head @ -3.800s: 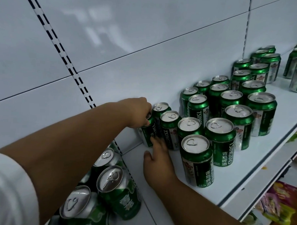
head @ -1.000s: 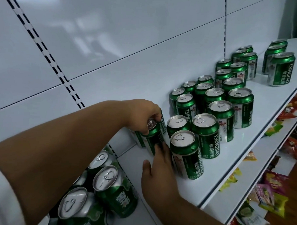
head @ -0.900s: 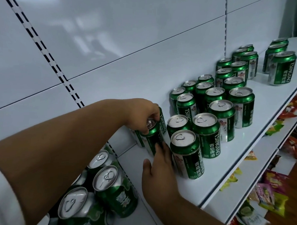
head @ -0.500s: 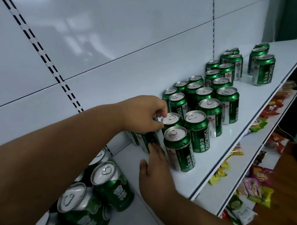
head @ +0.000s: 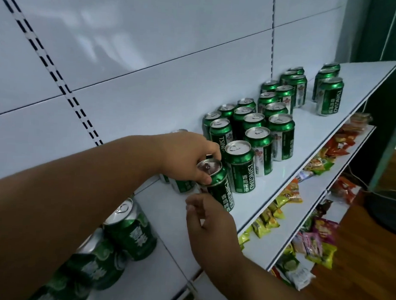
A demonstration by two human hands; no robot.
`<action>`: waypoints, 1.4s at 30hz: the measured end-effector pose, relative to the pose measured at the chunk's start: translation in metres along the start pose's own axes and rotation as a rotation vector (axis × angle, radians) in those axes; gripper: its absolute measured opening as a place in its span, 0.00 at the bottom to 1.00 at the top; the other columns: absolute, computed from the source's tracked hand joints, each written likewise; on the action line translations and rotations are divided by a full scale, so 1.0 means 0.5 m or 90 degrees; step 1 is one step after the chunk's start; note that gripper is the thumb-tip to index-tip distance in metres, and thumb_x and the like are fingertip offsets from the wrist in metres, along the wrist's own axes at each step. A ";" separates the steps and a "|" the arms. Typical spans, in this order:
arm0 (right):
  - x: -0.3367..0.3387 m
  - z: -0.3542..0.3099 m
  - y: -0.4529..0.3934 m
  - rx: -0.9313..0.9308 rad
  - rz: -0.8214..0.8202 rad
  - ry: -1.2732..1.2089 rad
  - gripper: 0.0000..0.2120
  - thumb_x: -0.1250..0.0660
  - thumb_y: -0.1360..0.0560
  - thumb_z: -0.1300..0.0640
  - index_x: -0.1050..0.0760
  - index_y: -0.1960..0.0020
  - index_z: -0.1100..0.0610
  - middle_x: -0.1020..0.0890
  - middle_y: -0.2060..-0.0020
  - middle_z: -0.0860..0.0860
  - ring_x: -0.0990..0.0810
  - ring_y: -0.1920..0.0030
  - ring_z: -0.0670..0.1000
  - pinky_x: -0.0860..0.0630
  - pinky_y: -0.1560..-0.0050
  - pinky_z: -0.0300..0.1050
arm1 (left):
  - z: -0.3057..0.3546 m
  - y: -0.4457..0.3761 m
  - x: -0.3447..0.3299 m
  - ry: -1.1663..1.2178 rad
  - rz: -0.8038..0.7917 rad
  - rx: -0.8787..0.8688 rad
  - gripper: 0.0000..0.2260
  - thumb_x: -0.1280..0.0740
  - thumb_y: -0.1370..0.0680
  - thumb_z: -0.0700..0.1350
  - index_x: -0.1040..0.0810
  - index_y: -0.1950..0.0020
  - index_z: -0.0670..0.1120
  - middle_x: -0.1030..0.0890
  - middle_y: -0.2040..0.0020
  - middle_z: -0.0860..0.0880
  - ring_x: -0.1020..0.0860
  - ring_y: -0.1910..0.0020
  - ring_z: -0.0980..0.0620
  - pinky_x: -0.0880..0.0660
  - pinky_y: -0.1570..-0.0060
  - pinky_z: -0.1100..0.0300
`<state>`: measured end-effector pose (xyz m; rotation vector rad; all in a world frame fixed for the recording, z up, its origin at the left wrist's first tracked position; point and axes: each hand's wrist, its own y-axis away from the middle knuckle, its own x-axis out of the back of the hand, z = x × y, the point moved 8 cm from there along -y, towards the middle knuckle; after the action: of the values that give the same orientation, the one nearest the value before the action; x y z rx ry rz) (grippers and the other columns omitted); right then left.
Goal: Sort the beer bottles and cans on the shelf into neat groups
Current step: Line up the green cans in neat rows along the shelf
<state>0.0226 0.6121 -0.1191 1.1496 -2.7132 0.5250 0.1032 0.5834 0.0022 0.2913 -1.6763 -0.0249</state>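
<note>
Nearest: our right hand (head: 209,219), fingers loosely curled and holding nothing, just beside the tilted can (head: 216,184). Our left hand (head: 187,158) pinches that can's rim from above at the cluster's (head: 251,127) near end. We judge it best set upright, touching its neighbour (head: 241,166). Beyond: white shelf (head: 304,158), further cans (head: 329,91), snack packets (head: 319,241) on the lower shelf, wooden floor.

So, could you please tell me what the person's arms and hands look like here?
Both forearms are bare, with no sleeve, glove, watch or ring showing on the left hand or the right hand. No markings are visible on either arm.
</note>
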 end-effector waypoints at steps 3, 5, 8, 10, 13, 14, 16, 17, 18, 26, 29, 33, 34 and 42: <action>0.034 0.010 -0.001 0.002 0.061 -0.015 0.02 0.33 0.23 0.51 0.24 0.55 0.46 0.19 0.62 0.42 0.22 0.58 0.40 0.25 0.58 0.35 | -0.010 0.006 -0.005 -0.003 -0.030 0.027 0.24 0.27 0.27 0.58 0.28 0.34 0.57 0.24 0.48 0.54 0.25 0.52 0.55 0.28 0.52 0.58; 0.053 0.021 -0.006 -0.017 0.079 -0.022 0.06 0.31 0.25 0.51 0.28 0.58 0.46 0.21 0.65 0.42 0.23 0.60 0.41 0.27 0.61 0.36 | -0.021 0.009 -0.003 -0.001 -0.041 0.050 0.24 0.27 0.27 0.58 0.28 0.33 0.57 0.25 0.50 0.56 0.26 0.55 0.57 0.30 0.54 0.59; 0.066 0.027 -0.025 -0.009 0.073 -0.016 0.11 0.28 0.26 0.53 0.31 0.54 0.43 0.24 0.60 0.43 0.24 0.58 0.43 0.28 0.58 0.35 | -0.046 0.016 0.000 0.010 -0.044 0.088 0.22 0.27 0.28 0.58 0.27 0.36 0.58 0.26 0.54 0.59 0.27 0.58 0.61 0.31 0.58 0.60; 0.067 0.023 -0.043 0.017 0.070 0.020 0.13 0.27 0.27 0.53 0.31 0.51 0.44 0.26 0.55 0.43 0.26 0.55 0.44 0.29 0.55 0.35 | -0.061 0.018 -0.005 0.005 -0.051 0.107 0.22 0.26 0.28 0.58 0.27 0.37 0.58 0.28 0.57 0.60 0.28 0.59 0.63 0.33 0.61 0.63; 0.055 0.020 -0.071 0.028 0.064 0.042 0.13 0.27 0.28 0.55 0.28 0.48 0.47 0.27 0.52 0.44 0.26 0.52 0.46 0.26 0.52 0.40 | -0.081 0.019 -0.016 0.003 -0.065 0.135 0.23 0.26 0.28 0.58 0.27 0.35 0.58 0.28 0.58 0.60 0.29 0.59 0.62 0.35 0.63 0.63; 0.051 0.020 -0.078 0.024 0.063 0.039 0.12 0.27 0.28 0.55 0.27 0.47 0.49 0.27 0.51 0.44 0.25 0.52 0.46 0.25 0.51 0.43 | -0.088 0.020 -0.019 0.005 -0.065 0.146 0.23 0.27 0.28 0.58 0.28 0.35 0.57 0.28 0.58 0.60 0.29 0.59 0.61 0.35 0.62 0.62; 0.043 0.018 -0.086 0.020 0.065 0.041 0.12 0.28 0.27 0.55 0.26 0.46 0.50 0.26 0.51 0.45 0.24 0.52 0.47 0.23 0.50 0.46 | -0.100 0.021 -0.022 0.012 -0.059 0.159 0.23 0.27 0.28 0.57 0.28 0.35 0.57 0.30 0.58 0.60 0.29 0.59 0.59 0.35 0.61 0.60; 0.041 0.017 -0.087 0.022 0.068 0.045 0.11 0.28 0.27 0.55 0.26 0.46 0.51 0.26 0.51 0.45 0.24 0.52 0.48 0.23 0.50 0.46 | -0.105 0.022 -0.023 0.017 -0.055 0.162 0.23 0.26 0.28 0.57 0.28 0.35 0.57 0.30 0.58 0.60 0.29 0.58 0.58 0.35 0.60 0.60; 0.039 0.015 -0.087 0.024 0.073 0.049 0.11 0.28 0.27 0.55 0.26 0.46 0.51 0.26 0.51 0.45 0.24 0.52 0.48 0.23 0.51 0.46 | -0.107 0.022 -0.024 0.021 -0.052 0.162 0.23 0.26 0.28 0.57 0.28 0.35 0.57 0.30 0.57 0.60 0.28 0.57 0.57 0.34 0.59 0.60; 0.058 0.024 -0.069 0.013 0.122 0.050 0.10 0.37 0.21 0.59 0.25 0.40 0.53 0.24 0.49 0.46 0.24 0.50 0.45 0.24 0.48 0.43 | -0.100 -0.003 0.011 0.015 0.023 0.146 0.22 0.35 0.24 0.63 0.28 0.35 0.54 0.23 0.46 0.54 0.25 0.49 0.53 0.28 0.50 0.57; 0.075 0.023 -0.069 0.010 0.114 0.064 0.13 0.40 0.20 0.61 0.26 0.37 0.54 0.22 0.46 0.46 0.25 0.48 0.44 0.27 0.47 0.40 | -0.086 -0.037 0.027 0.001 0.056 0.137 0.23 0.34 0.24 0.62 0.30 0.32 0.54 0.22 0.42 0.52 0.25 0.46 0.52 0.28 0.47 0.56; 0.090 0.038 -0.079 -0.023 0.069 0.064 0.19 0.42 0.19 0.60 0.32 0.29 0.52 0.22 0.41 0.47 0.27 0.47 0.42 0.32 0.48 0.35 | -0.063 -0.077 -0.001 0.009 -0.051 0.145 0.30 0.30 0.25 0.59 0.34 0.26 0.56 0.27 0.32 0.50 0.27 0.36 0.49 0.28 0.38 0.53; 0.091 0.040 -0.080 -0.021 0.061 0.063 0.21 0.42 0.19 0.60 0.34 0.27 0.51 0.22 0.39 0.46 0.26 0.45 0.42 0.34 0.47 0.33 | -0.060 -0.084 -0.006 0.003 -0.075 0.148 0.30 0.30 0.25 0.59 0.34 0.26 0.56 0.28 0.31 0.50 0.28 0.34 0.49 0.29 0.37 0.52; 0.092 -0.018 -0.091 0.107 0.044 -0.006 0.20 0.44 0.18 0.55 0.34 0.26 0.50 0.25 0.39 0.43 0.29 0.40 0.38 0.32 0.38 0.34 | -0.163 -0.101 0.060 0.086 0.042 0.253 0.10 0.36 0.19 0.48 0.22 0.39 0.54 0.20 0.45 0.53 0.25 0.48 0.53 0.30 0.46 0.58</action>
<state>0.0236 0.5553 -0.0869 1.0995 -2.7699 0.7727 0.1889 0.5409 0.0328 0.5234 -1.5475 0.3740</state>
